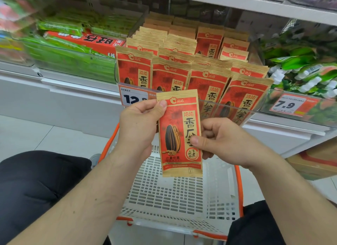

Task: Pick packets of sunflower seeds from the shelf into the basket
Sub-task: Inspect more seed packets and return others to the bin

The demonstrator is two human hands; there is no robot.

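A red and tan packet of sunflower seeds hangs upright above the basket, held by both hands. My left hand pinches its upper left corner with the thumb on the front. My right hand pinches its right edge lower down. Behind it, several rows of the same packets stand in a clear shelf bin. The white mesh basket with orange rim sits on the floor directly below the packet, and nothing shows inside it.
Green packets and a red box fill the bin to the left. Green and white packets fill the bin to the right. Price tags hang on the bin fronts. My dark-trousered knees flank the basket.
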